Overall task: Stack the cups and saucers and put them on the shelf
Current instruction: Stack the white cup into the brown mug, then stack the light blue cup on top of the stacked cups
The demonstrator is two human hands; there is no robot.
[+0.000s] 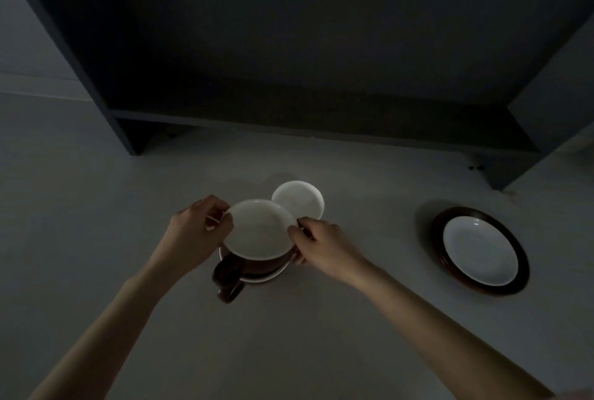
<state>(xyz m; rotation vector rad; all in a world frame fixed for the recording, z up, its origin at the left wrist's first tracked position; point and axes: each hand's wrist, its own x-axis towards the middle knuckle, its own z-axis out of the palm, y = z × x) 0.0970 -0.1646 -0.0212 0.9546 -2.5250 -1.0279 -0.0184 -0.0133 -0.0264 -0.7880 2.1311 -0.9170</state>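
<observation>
A stack stands at the middle of the pale floor: brown cups (pixel 229 271) with their handles toward me, on a white saucer (pixel 257 278), and a white saucer (pixel 258 228) on top. My left hand (pixel 196 232) grips the top saucer's left rim. On its right rim my right hand (pixel 316 247) holds it with fingers also reaching down the stack's side. Just behind lies another small white saucer (pixel 299 200). The dark shelf (pixel 321 116) stands low and open further back.
At the right, a white saucer (pixel 480 253) lies on a dark brown plate (pixel 522 274) on the floor. The shelf's side panels (pixel 96 87) come down at left and right. The scene is dim.
</observation>
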